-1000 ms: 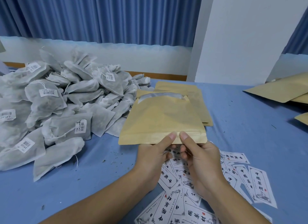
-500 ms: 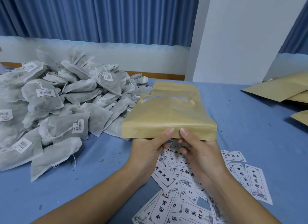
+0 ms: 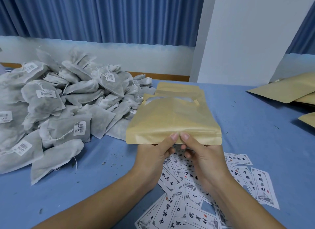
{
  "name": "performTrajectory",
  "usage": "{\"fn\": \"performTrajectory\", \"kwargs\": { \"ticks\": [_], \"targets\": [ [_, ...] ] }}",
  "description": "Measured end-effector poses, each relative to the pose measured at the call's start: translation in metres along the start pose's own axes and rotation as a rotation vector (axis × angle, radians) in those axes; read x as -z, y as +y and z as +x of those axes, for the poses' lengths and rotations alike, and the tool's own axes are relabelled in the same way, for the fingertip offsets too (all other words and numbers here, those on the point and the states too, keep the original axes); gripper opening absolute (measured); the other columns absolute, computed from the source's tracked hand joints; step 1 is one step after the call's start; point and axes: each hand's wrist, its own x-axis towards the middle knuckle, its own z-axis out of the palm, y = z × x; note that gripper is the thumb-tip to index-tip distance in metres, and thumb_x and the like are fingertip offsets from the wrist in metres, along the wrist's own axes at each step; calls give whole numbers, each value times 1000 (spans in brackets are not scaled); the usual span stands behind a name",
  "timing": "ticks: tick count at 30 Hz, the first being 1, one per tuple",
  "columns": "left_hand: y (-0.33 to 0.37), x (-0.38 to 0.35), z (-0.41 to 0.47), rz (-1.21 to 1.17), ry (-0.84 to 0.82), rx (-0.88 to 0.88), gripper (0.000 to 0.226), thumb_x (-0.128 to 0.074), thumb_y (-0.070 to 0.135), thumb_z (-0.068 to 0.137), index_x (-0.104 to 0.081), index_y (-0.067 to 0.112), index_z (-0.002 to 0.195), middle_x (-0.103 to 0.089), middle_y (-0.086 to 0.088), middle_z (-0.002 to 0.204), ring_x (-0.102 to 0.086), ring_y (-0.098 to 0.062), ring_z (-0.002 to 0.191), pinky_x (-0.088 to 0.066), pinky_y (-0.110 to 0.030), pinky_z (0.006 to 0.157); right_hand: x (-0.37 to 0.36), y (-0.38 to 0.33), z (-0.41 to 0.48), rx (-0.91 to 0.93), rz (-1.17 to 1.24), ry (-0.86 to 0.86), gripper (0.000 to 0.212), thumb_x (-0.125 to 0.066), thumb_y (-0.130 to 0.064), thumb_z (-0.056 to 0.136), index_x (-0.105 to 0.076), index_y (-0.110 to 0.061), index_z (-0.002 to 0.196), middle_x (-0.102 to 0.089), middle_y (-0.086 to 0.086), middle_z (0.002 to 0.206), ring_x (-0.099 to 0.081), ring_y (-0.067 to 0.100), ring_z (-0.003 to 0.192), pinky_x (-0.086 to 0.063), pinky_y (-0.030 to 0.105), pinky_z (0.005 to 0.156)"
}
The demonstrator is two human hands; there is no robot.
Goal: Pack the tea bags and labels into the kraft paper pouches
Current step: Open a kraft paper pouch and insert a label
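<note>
A kraft paper pouch [image 3: 172, 119] with a clear window is held up over the blue table. My left hand [image 3: 153, 153] and my right hand [image 3: 202, 153] pinch its near edge side by side, thumbs on top, fingers underneath. A big heap of grey tea bags [image 3: 56, 109] with white barcode tags fills the left of the table. White printed labels [image 3: 196, 194] lie scattered under my wrists and to the right.
A stack of flat kraft pouches [image 3: 177, 88] lies just behind the held one. More kraft pouches [image 3: 288, 90] lie at the right edge. A white pillar [image 3: 247, 37] and blue curtains [image 3: 102, 15] stand behind the blue table [image 3: 255, 135].
The pouch has tipped flatter and risen a little in my hands, its near edge puffing out between my thumbs. Both hands kept their pinch on that edge.
</note>
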Motion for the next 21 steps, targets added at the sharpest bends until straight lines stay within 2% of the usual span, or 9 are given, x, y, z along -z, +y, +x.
{"fn": "performTrajectory", "kwargs": {
  "ticks": [3,7,10,15,18,21],
  "targets": [
    [1,0,2,-25,-16,4,12,-79,16,81,-78,10,92,-72,-11,90,-62,-21,79,-53,-24,71,1,2,1,-10,-20,38,17,-80,-16,80,-70,-4,86,-57,12,63,-50,19,56,-40,28,50],
    [4,-1,3,-43,-5,-49,37,-78,14,82,-67,-3,112,-72,-14,99,-66,-21,85,-52,-24,66,-2,3,1,45,-24,6,16,-80,-20,82,-74,-8,89,-62,15,72,-52,21,61,-37,32,51],
    [5,1,3,-54,43,-76,47,-79,18,84,-61,-6,120,-70,-19,102,-64,-22,83,-50,-27,64,-1,1,1,31,-6,0,15,-81,-23,80,-76,-13,90,-64,11,76,-52,19,61,-39,29,49],
    [4,0,1,-53,67,-66,44,-79,20,82,-64,-1,118,-71,-15,99,-62,-23,80,-49,-29,62,1,3,-2,-14,21,35,14,-82,-23,80,-77,-12,85,-63,14,75,-51,19,59,-40,28,48],
    [-1,-2,-1,-23,22,-63,36,-77,17,85,-65,-3,113,-71,-16,95,-60,-28,78,-49,-34,67,-3,5,-4,-24,-17,13,29,-83,-23,78,-72,0,90,-59,18,69,-51,26,59,-42,29,50],
    [0,-1,-1,-36,35,-50,37,-78,16,83,-66,2,116,-73,-17,101,-65,-26,84,-50,-35,69,-2,2,-4,-32,-17,40,22,-82,-24,79,-72,-4,79,-58,16,65,-47,22,55,-42,28,50]
  ]
}}
